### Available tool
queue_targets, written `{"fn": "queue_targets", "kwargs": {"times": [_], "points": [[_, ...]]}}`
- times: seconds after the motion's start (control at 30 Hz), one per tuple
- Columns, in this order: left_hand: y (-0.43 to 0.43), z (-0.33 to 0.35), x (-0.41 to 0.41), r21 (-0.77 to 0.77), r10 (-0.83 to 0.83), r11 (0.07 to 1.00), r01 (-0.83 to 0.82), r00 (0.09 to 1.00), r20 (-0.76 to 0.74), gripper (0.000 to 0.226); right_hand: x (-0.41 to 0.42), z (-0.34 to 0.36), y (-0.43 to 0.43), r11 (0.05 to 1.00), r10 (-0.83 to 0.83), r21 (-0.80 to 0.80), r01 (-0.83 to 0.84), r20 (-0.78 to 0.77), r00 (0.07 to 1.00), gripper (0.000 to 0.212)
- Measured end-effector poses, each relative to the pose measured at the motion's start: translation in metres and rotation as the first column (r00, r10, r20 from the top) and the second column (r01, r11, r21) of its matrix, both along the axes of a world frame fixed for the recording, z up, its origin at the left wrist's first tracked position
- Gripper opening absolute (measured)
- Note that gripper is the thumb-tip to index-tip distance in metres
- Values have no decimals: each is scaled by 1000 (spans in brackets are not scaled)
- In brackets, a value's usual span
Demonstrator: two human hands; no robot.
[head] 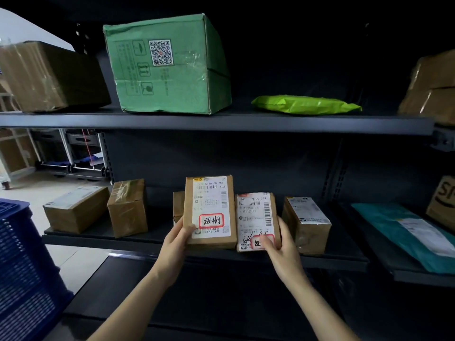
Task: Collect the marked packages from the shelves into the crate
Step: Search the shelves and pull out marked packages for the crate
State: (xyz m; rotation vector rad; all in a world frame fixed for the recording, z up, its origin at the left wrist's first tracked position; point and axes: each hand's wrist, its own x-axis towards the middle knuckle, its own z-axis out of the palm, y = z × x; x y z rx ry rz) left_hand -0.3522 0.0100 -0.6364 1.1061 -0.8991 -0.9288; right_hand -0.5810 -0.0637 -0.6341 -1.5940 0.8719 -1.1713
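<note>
**Entry: two red-stamped parcels, lower shelf, one in each of my hands**

Item 1. Taller package (209,210), brown card, upright at the front of the lower shelf (332,258). My left hand (178,238) grips its lower left corner, thumb on the face, fingers behind. The label reads "C116 00 257" and "KGZ". Below that is a red-framed box with 超期 handwritten inside. The finer print is too small to read.

Item 2. Shorter package (256,217), touching item 1 on its right side. My right hand (283,244) holds its lower right edge, thumb lying across a second red-framed mark of which only 超 shows. Near the top I make out "00 034", not with certainty. A black scrawl beside the stamp is unreadable.

I cannot tell whether the bases rest on the shelf or are just lifted.

Destination. Blue crate (22,267), low at my left, well apart from both parcels.

Handling note, my judgement. Both bear the mark, so both go.
- Draw them straight toward me first, clear of the brown box (307,225) just beside item 2.
- Then swing left and down.
- A corner grip is weak on an upright box, so I would slide my fingers further up the backs before carrying.
- Lower them in rather than dropping them.

Not listed for collection. Green carton (167,65) on the shelf above: QR code and handling symbols, no red stamp in view.
</note>
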Motion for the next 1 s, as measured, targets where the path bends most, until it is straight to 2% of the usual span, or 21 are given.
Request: {"fn": "queue_targets", "kwargs": {"times": [0.13, 0.33, 0.47, 0.67, 0.83, 1.0], "points": [[-3, 10, 12, -10, -59, 998, 59, 997, 49, 34, -14, 8, -3, 997, 57, -43, -61, -93, 994, 65], [-6, 14, 22, 48, -171, 985, 166, 975, 142, 54, -29, 17, -12, 999, 31, -33, -39, -225, 974, 78], [-2, 32, 25, 101, -196, 977, 186, 976, 100, 56, -28, 32, -9, 999, 19, 31, -11, -262, 965, 79], [22, 92, 25, 206, -210, 958, 198, 977, 37, 55, -25, 80, 6, 994, 56, 105, -26, -300, 952, 82], [49, 158, 19, 307, -142, 941, 142, 990, -23, 65, -27, 139, 24, 976, 128, 209, -68, -289, 949, 78], [90, 215, 2, 385, -111, 914, 129, 991, -69, 50, -32, 198, 48, 957, 196, 268, -114, -302, 933, 75]]}}
